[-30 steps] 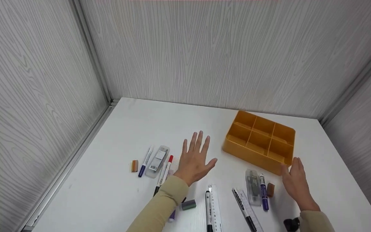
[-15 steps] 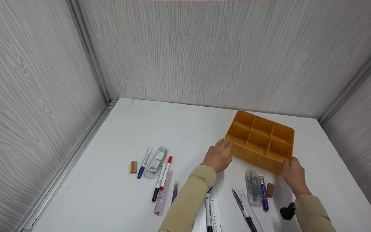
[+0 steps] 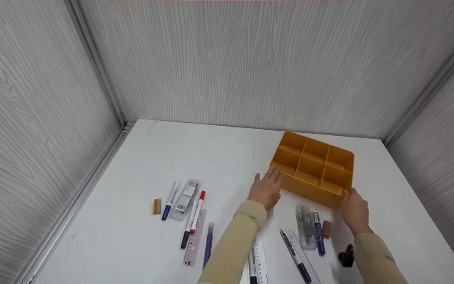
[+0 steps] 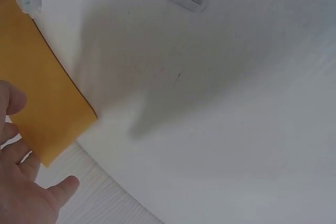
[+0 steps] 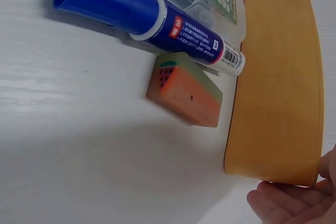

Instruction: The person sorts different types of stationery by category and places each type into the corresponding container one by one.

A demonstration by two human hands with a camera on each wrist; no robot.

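Observation:
A mustard-yellow divided storage box (image 3: 309, 190) stands toward the back right of the white table, with several bare compartments. At its near left corner my left hand (image 3: 265, 192) grips the wall, fingertips over the rim. The left wrist view shows the thumb (image 4: 14, 100) against the box's front face and the little finger sticking out. My right hand (image 3: 355, 211) holds the near right corner, thumb by the rim and fingers (image 5: 281, 203) curled round the end. Just in front of the box lie a clear plastic case (image 3: 305, 227), a blue marker (image 5: 194, 43) and a watermelon-print eraser (image 5: 191, 95).
Leftward lie an orange eraser (image 3: 157, 206), a blue-capped marker (image 3: 171, 201), another clear case (image 3: 186, 199), a red-capped marker (image 3: 198, 211), a pink ruler (image 3: 194, 240) and a purple pen (image 3: 209, 242). Clear rulers with black pens lie nearer. Wood-grain panels (image 3: 227, 67) enclose the table.
My left hand, spread over the table a second ago, has moved right to the box's left corner. My right fingers have gone from straight to curled round its right corner. The view has shifted slightly.

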